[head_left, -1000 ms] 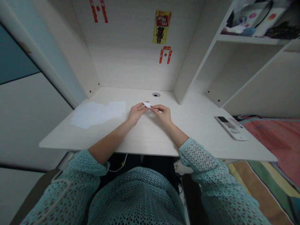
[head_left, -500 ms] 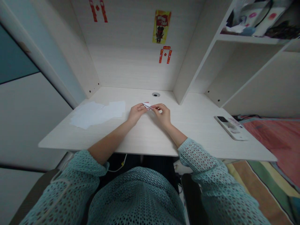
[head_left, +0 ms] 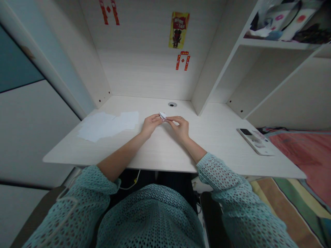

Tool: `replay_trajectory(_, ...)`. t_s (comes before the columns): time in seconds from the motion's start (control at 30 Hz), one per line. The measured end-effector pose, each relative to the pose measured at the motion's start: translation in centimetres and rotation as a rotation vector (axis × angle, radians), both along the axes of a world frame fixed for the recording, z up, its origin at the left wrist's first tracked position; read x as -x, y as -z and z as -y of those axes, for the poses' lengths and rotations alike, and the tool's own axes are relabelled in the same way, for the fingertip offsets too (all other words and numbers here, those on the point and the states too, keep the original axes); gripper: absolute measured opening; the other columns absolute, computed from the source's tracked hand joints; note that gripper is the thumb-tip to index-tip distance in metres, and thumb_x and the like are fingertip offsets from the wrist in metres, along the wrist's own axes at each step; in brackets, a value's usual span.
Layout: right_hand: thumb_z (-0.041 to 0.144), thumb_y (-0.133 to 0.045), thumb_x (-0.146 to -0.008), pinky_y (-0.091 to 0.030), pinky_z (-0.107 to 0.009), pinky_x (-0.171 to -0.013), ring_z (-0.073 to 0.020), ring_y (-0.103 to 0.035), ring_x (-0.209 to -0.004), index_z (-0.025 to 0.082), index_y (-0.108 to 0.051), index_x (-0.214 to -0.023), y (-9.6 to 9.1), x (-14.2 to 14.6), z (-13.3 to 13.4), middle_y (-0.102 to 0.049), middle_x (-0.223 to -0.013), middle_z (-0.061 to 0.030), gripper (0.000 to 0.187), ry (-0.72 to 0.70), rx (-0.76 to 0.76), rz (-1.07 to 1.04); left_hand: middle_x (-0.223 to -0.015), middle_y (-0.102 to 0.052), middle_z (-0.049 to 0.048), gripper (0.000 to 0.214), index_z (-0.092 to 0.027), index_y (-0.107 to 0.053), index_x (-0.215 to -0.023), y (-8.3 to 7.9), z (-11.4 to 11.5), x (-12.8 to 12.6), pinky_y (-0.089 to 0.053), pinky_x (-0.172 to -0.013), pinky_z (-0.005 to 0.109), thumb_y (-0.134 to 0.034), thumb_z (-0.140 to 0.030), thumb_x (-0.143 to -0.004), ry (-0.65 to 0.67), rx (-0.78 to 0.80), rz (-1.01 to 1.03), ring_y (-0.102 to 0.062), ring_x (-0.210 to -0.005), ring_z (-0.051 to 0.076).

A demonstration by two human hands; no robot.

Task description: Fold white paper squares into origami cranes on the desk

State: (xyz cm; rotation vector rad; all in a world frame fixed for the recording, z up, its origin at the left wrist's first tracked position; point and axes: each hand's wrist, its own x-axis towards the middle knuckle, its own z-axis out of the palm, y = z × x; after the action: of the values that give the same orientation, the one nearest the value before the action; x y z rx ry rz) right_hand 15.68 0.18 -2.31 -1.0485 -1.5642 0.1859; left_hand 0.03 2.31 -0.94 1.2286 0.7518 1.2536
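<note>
A small folded piece of white paper [head_left: 162, 115] is pinched between both hands, above the white desk [head_left: 165, 151]. My left hand [head_left: 150, 124] is closed on its left side. From the right, the thumb and forefinger of my right hand [head_left: 180, 126] grip its near right end. The fingers cover much of the paper, so its full shape is hidden. Left of my left hand lie several loose sheets of white paper [head_left: 103, 125], partly overlapping on the desk.
A phone [head_left: 254, 141] lies on the desk at the right. Behind the hands is a round cable hole [head_left: 172, 104]. An upright panel [head_left: 207, 75] rises from the desk's back right. A shelf [head_left: 279, 43] with bags hangs above. Striped bedding [head_left: 292, 206] lies beyond the right edge.
The folded paper has turned slightly in the fingers, its tip now pointing more up and away. Both hands stay in nearly the same place.
</note>
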Motion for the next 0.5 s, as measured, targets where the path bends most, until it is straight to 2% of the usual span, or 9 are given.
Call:
replay_trajectory(0.13,0.035,-0.066,-0.076,-0.048,-0.036,-0.077,-0.0192,-0.061,-0.079,0.025,-0.068,-0.104,0.08,-0.04,-0.19,-0.071,-0.088,-0.0033,0.03,0.031,0.023,0.027,-0.096,-0.07,0.0106,0.045,-0.012,-0.065,-0.097,-0.02,0.02,0.02,-0.041,-0.095,0.04,-0.078,-0.029,-0.057,0.007,-0.005,-0.001,-0.064,-0.093,0.022)
replay_trajectory(0.27,0.034,-0.066,-0.076,-0.047,-0.035,-0.076,-0.0191,-0.059,-0.078,0.024,-0.071,-0.097,0.1,-0.12,-0.3,-0.07,-0.084,-0.0034,0.024,0.043,-0.003,0.082,-0.094,-0.07,0.0101,0.043,-0.011,-0.065,-0.095,0.05,-0.03,0.03,-0.041,-0.095,0.039,-0.077,-0.027,-0.056,-0.012,0.008,-0.006,-0.064,-0.091,0.021)
replay_trajectory(0.5,0.033,-0.065,-0.078,-0.047,-0.036,-0.078,-0.0194,-0.061,-0.08,0.026,-0.071,-0.096,0.11,-0.12,-0.11,-0.072,-0.086,-0.0024,0.021,0.082,-0.035,0.101,-0.096,-0.07,0.0093,0.042,-0.012,-0.066,-0.096,0.22,-0.15,0.04,-0.041,-0.096,0.038,-0.077,-0.026,-0.058,-0.001,0.006,-0.007,-0.064,-0.092,0.02)
